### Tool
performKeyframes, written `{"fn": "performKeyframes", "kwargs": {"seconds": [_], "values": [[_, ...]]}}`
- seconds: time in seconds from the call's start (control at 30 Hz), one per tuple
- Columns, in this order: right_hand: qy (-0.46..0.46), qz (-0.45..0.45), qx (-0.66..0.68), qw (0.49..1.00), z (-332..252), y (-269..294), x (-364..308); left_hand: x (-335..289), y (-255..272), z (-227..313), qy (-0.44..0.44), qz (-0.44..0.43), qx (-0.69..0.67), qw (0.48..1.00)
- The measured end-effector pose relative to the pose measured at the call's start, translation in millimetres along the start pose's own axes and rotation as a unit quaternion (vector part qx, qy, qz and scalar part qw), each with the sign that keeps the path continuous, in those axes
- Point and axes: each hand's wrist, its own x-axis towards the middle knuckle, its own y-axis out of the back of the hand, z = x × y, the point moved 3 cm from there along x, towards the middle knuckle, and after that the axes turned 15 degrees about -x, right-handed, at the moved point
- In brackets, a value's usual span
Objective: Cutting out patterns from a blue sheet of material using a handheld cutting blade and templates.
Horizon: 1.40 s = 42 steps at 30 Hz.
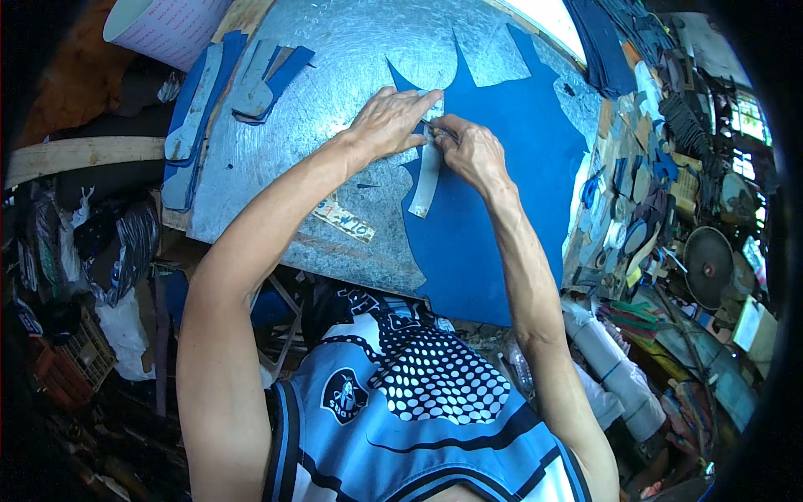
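A large blue sheet (502, 192) with a ragged, pointed outline lies across the right part of a metal-topped work table (335, 75). On its left part rests a narrow pale strip template (424, 191), slightly curved. My left hand (389, 121) lies flat over the template's upper end, fingers stretched out and pressing down. Beside it, on the template's right, my right hand (473, 151) is closed in a pinch round a small thin blade-like tool (428, 124), mostly hidden by the fingers. A second pale strip with writing (345, 219) lies on the metal left of the blue sheet.
Stacks of cut blue-and-grey strips (196, 117) lie along the table's left edge, with more cut pieces (272, 84) beside them. A white roll (163, 29) stands at the far left corner. Scraps and shaped pieces (623, 184) crowd the right side, near a round fan (708, 268).
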Motion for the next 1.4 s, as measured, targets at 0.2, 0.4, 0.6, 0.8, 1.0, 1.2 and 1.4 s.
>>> {"fn": "performKeyframes", "kwargs": {"seconds": [0.2,0.4,0.6,0.8,1.0,1.2,1.4], "values": [[-0.020,-0.032,-0.008,0.999,5.2,0.1,-1.5,-1.0,0.9,-0.4,-0.021,0.017,0.012,1.000],[-0.022,-0.031,-0.021,0.999,7.5,-3.1,-2.0,-0.8,1.3,-2.5,-0.032,0.016,-0.007,0.999],[-0.004,0.126,-0.019,0.992,-9.5,-24.5,-27.7,-1.3,5.2,4.8,-0.044,-0.073,0.037,0.996],[-0.087,0.140,0.015,0.986,-28.6,-34.7,-35.4,-0.5,2.7,-2.3,-0.070,-0.034,0.059,0.995],[-0.127,0.146,0.022,0.981,-37.8,-38.0,-43.7,1.5,1.4,-6.0,-0.088,-0.044,0.065,0.993],[-0.123,0.163,0.034,0.978,-43.6,-48.2,-63.3,1.2,-1.5,-8.2,-0.089,-0.049,0.067,0.993],[-0.144,0.162,0.032,0.976,-51.8,-52.2,-81.5,-1.7,-3.2,-3.1,-0.095,-0.038,0.073,0.992]]}}
